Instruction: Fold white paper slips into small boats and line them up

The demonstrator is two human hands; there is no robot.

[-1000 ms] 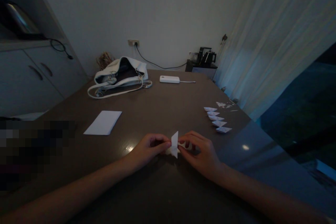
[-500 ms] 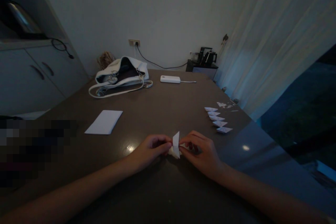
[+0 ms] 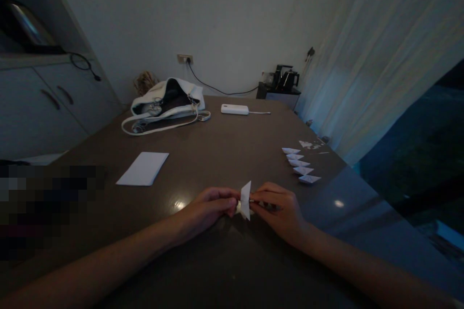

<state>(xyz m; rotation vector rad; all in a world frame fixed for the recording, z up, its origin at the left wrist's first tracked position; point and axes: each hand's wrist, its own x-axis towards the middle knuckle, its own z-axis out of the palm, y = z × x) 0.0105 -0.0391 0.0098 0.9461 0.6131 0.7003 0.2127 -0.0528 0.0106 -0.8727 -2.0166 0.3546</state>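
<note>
Between my hands, just above the table, a small folded paper boat (image 3: 245, 200) stands on end, its pale side turned to me. My right hand (image 3: 281, 207) pinches it from the right with thumb and index finger. On the other side, my left hand (image 3: 213, 207) has its thumb and fingers closed at the boat's left edge; exactly what its fingertips grip is partly hidden. Several similar paper boats (image 3: 303, 170) lie in a row on the right of the table.
A stack of white paper (image 3: 143, 169) lies left on the brown table (image 3: 217, 149). Farther back are a white handbag (image 3: 166, 104) and a white power bank (image 3: 235, 109) with a short cable. Paper scraps (image 3: 310, 145) lie near the right edge, beside the curtain (image 3: 348, 58).
The paper boat has shifted slightly right and tilted a little. My left fingers have drawn closer together, and my right hand has moved slightly with the boat.
</note>
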